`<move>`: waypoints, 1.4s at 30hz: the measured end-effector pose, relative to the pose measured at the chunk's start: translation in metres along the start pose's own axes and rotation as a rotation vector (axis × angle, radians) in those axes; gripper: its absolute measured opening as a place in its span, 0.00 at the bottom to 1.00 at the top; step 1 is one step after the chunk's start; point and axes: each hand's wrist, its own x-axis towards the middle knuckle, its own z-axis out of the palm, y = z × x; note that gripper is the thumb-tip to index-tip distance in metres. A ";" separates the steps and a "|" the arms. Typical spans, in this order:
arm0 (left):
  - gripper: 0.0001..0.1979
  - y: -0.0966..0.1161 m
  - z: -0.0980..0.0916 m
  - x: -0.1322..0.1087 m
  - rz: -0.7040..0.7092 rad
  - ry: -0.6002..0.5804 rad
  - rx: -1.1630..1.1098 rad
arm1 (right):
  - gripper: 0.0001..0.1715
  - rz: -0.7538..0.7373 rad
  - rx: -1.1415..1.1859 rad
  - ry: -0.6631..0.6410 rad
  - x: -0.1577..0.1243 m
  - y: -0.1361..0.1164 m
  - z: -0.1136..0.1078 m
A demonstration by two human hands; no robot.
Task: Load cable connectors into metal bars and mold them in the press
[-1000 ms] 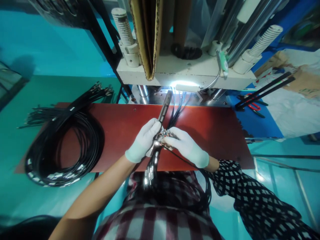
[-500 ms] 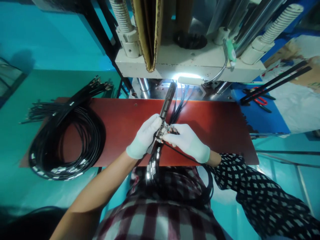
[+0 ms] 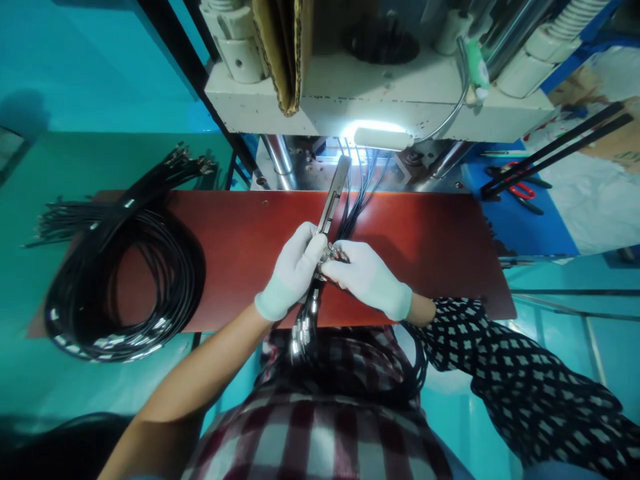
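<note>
"What does each hand hold?"

"The white-gloved left hand (image 3: 294, 270) is clamped on a slim, tilted grey metal bar (image 3: 335, 191). The white-gloved right hand (image 3: 369, 277), just beside it, pinches a cluster of small shiny metal connectors (image 3: 336, 253)."

"And where are they?"

"Over the middle of a flat red-brown tabletop (image 3: 430, 260). A bundle of thin black cables with silvery bands (image 3: 306, 327) hangs below, towards the lap. A large loose coil of black cables (image 3: 189, 257) lies across the tabletop's left end."
</note>
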 end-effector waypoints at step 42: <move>0.14 0.003 -0.002 -0.001 0.027 -0.086 0.117 | 0.16 -0.121 -0.016 0.034 -0.008 0.005 -0.012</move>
